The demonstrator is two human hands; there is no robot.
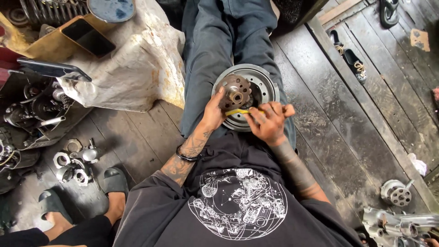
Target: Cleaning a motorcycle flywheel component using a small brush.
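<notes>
Rusty hub (235, 93) half hidden by left hand (213, 112).

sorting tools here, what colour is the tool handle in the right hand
Yellow, seen in the head view.

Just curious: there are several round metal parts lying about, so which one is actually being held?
The rusty holed disc over the grey drum in the lap; the left hand holds it. The others lie untouched on the floor.

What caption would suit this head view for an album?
Seated on a plank floor, left hand steadies a rusty hub in a grey drum; right hand holds a yellow tool.
</notes>
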